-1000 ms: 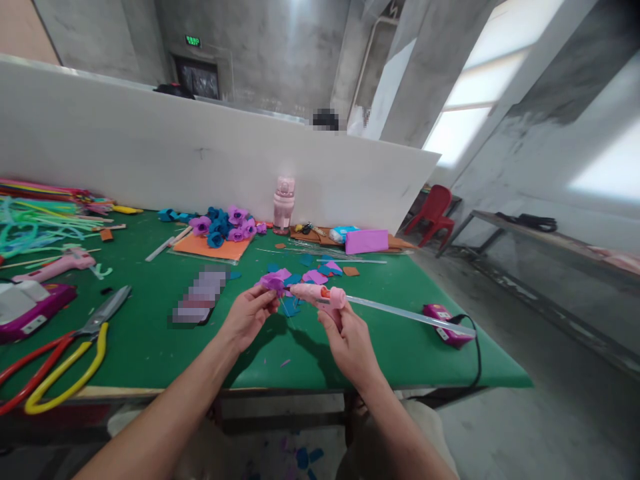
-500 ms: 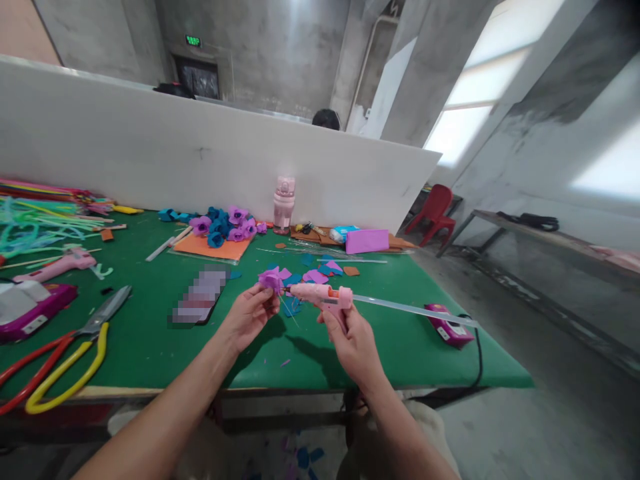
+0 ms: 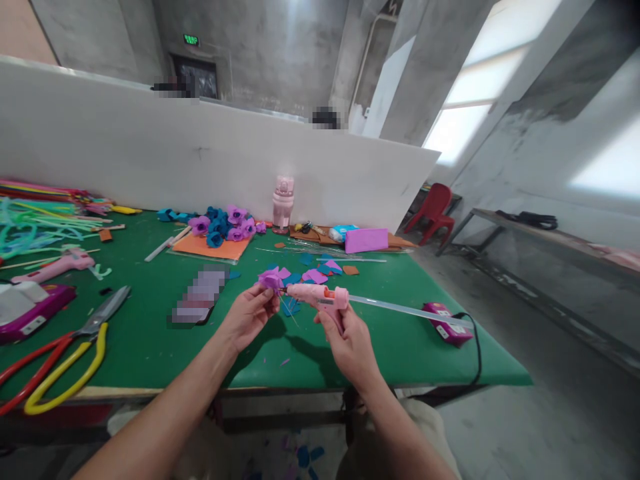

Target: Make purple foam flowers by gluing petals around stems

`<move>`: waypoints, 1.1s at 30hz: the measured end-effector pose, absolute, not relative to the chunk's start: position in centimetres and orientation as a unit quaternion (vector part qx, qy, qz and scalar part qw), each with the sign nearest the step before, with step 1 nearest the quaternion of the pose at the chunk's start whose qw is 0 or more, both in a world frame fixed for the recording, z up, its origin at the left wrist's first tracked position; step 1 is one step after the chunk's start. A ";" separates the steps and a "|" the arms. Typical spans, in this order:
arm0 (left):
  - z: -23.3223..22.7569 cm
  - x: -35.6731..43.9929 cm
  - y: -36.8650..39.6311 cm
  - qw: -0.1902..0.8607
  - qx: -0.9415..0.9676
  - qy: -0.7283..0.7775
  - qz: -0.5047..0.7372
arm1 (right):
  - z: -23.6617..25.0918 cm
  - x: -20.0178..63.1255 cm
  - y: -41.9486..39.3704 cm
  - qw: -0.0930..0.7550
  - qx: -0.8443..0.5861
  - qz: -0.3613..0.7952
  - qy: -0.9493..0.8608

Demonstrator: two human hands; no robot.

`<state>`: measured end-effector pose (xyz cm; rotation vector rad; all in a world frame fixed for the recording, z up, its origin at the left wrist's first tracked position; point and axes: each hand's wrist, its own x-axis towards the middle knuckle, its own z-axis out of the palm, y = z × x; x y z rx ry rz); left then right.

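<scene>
Purple flower (image 3: 270,277) — beside glue gun (image 3: 309,293)

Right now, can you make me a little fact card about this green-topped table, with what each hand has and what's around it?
Left hand: pinches a purple papery flower
Right hand: grips a pink plastic glue gun
Gun's back end: long clear stick poking out
Gun's tip: points at the flower; touching or not, I can't tell
Beyond the hands: blue and purple scraps
Further back: heap of blue and purple flowers by a flat orange sheet; upright pink bottle
Near left corner: scissors with red and yellow handles
</scene>
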<state>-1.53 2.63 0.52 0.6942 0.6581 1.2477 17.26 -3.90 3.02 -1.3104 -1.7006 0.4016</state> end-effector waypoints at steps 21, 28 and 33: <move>0.4 -1.3 2.8 0.705 0.321 0.296 0.559 | 2.9 17.3 -3.8 0.465 -0.524 0.159 -0.696; 0.2 -1.3 2.7 0.704 0.326 0.301 0.554 | 2.9 17.4 -3.8 0.461 -0.524 0.157 -0.699; 0.2 -1.3 2.8 0.706 0.329 0.302 0.550 | 2.9 17.4 -3.8 0.461 -0.526 0.164 -0.696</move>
